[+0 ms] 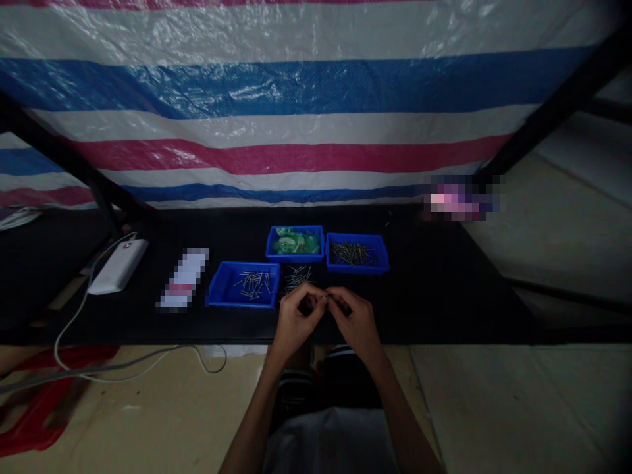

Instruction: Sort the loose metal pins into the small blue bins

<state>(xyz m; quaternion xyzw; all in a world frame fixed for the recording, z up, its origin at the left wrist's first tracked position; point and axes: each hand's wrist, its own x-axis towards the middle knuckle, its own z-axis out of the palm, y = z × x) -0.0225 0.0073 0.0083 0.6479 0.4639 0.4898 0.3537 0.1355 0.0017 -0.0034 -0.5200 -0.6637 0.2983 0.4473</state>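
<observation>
My left hand (pixel 295 317) and my right hand (pixel 354 317) meet fingertip to fingertip over the front edge of the black table (pixel 444 296). Together they pinch a small thin metal part (pixel 326 297), too small to make out. Just beyond my fingers lies a loose pile of metal pins (pixel 297 276) on the table. A blue tray of pins (pixel 244 284) stands to the left of my hands. Behind are a blue tray of green pieces (pixel 295 242) and a blue tray of darker pins (pixel 357 253).
A white power bank (pixel 118 264) with a white cable (pixel 99 368) lies at the table's left. A striped tarpaulin (pixel 296 118) hangs behind the table. A red stool (pixel 34 415) stands on the floor at the lower left. Black frame bars slant at both sides.
</observation>
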